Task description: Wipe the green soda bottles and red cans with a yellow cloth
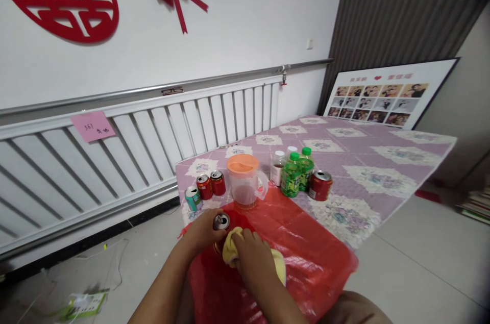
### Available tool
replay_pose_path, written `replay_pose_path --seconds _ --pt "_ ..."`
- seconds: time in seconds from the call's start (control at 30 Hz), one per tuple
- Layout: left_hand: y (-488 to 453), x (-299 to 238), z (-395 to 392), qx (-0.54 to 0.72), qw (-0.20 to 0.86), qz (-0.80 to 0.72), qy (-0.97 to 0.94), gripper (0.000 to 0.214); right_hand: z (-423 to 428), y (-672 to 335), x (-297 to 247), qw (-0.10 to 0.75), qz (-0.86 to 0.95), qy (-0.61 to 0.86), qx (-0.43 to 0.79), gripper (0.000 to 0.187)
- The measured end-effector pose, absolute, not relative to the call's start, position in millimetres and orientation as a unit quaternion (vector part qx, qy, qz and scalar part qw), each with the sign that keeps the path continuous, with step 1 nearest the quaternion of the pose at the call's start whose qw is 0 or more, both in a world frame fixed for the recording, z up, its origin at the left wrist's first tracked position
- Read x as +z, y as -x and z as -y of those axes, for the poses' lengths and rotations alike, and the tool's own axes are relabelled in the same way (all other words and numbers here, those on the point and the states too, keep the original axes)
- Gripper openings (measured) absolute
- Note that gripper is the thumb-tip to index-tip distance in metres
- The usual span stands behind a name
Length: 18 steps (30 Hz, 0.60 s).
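Over the red plastic sheet [302,242], a silver-topped metal drinks can [221,221] is gripped by the left hand [202,232] while a yellow cloth [233,240] is clamped against its side by the right hand [254,263]; the can is best kept upright and steady during wiping.

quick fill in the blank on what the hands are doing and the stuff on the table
1. The left hand holds a drink ____ over the red plastic sheet.
2. The right hand presses a ____ cloth against it.
3. The pitcher behind the hands has an ____ lid.
4. Between the teal can and the pitcher stand ____ red cans.

Missing words: can; yellow; orange; two
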<state>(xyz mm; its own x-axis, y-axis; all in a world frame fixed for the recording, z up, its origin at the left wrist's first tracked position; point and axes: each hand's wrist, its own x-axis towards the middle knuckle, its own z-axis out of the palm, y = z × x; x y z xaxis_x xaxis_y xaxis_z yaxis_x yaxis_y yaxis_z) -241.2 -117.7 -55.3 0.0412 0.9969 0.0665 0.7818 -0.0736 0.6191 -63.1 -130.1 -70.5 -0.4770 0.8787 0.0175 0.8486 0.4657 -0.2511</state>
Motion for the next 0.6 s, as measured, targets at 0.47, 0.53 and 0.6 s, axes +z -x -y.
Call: replay_pose_path --seconds 0.47,0.53,0.6 --pt "236 -55 115 0.243 0.213 -0.668 -0.670 0.034 154 87 -69 0.069 0.883 0.448 0.120 0.034" --pt "234 -54 116 0.242 0.207 -0.677 -0.663 0.034 155 91 -67 0.065 0.888 0.437 0.127 0.034" --pt "233 -54 116 0.241 0.203 -0.685 -0.657 0.035 153 92 -65 0.059 0.890 0.431 0.135 0.035"
